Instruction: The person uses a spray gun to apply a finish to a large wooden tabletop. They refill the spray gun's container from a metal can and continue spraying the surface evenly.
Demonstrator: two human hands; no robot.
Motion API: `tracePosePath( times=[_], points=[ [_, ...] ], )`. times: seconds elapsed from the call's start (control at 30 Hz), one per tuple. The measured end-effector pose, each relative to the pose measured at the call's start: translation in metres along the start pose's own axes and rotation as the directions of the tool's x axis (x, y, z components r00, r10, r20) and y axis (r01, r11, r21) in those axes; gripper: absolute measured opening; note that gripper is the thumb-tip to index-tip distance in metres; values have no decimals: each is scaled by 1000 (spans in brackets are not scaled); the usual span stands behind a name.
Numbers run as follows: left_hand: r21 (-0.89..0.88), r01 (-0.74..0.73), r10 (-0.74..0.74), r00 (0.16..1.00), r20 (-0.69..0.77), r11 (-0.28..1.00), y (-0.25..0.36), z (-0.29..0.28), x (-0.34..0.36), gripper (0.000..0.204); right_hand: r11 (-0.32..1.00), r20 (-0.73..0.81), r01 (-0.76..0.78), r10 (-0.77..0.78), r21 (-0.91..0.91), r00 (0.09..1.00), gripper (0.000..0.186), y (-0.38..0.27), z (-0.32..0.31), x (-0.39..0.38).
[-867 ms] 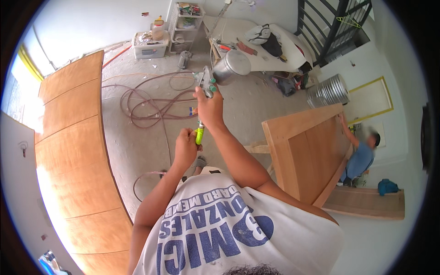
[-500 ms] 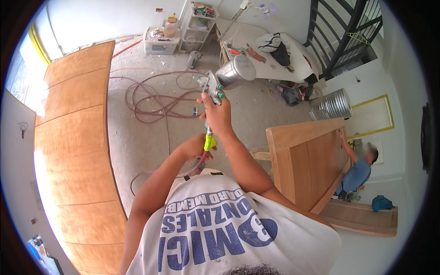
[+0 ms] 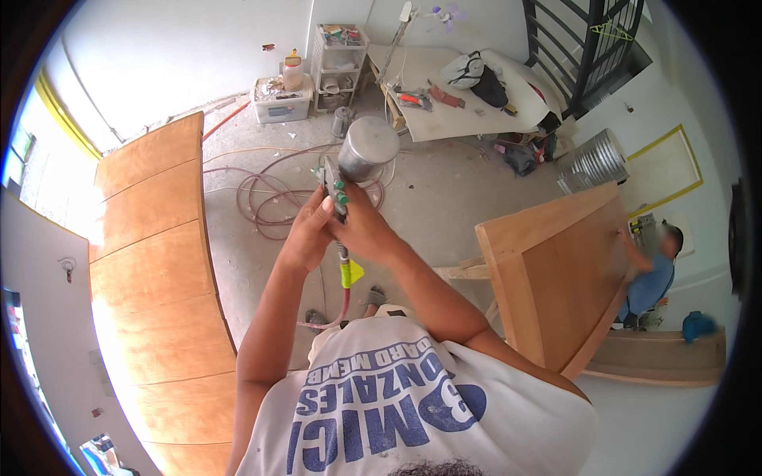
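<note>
A metal spray gun [image 3: 330, 179] with green knobs and a silver cup [image 3: 369, 149] is held out in front of me. My right hand [image 3: 363, 226] is closed around its handle. My left hand [image 3: 308, 232] closes on the gun from the other side, its thumb along the body; its other fingers are partly hidden. Below the hands, the fitting wears a bright yellow-green tape [image 3: 350, 274], and a reddish hose [image 3: 345, 308] runs down from it toward my feet.
Orange-brown stained wooden panel [image 3: 159, 262] stands at left. At right a paler wooden door [image 3: 556, 278] rests on supports, with a person [image 3: 652, 278] in blue beside it. Coiled hose [image 3: 262, 198] lies on the floor. Behind are a storage box [image 3: 282, 107], shelf rack [image 3: 319, 71] and cluttered table [image 3: 436, 119].
My left hand has moved up from the hose by the tape onto the spray gun. The gun has come down and left, its cup now more upright. My view has shifted slightly.
</note>
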State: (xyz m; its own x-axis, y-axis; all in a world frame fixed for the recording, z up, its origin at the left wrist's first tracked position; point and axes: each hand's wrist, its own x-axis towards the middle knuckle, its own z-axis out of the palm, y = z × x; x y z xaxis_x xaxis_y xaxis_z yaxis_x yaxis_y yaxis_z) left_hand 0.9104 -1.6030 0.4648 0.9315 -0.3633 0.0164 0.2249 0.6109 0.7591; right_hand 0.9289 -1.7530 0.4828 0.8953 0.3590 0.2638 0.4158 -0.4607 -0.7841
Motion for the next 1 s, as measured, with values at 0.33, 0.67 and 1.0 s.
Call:
tracePosePath(
  times=[0.33,0.67,1.0],
  points=[
    [754,-95,375,903,-209,650,-18,-6,18,92,579,523,-558,249,595,815,55,60,-17,-61],
    [863,-117,612,752,-246,491,-28,-20,56,79,990,142,-120,109,71,984,12,36,15,-73],
    [921,-64,597,778,-195,384,-22,-6,117,77,757,101,275,-269,-593,958,20,16,44,-85]
  ],
)
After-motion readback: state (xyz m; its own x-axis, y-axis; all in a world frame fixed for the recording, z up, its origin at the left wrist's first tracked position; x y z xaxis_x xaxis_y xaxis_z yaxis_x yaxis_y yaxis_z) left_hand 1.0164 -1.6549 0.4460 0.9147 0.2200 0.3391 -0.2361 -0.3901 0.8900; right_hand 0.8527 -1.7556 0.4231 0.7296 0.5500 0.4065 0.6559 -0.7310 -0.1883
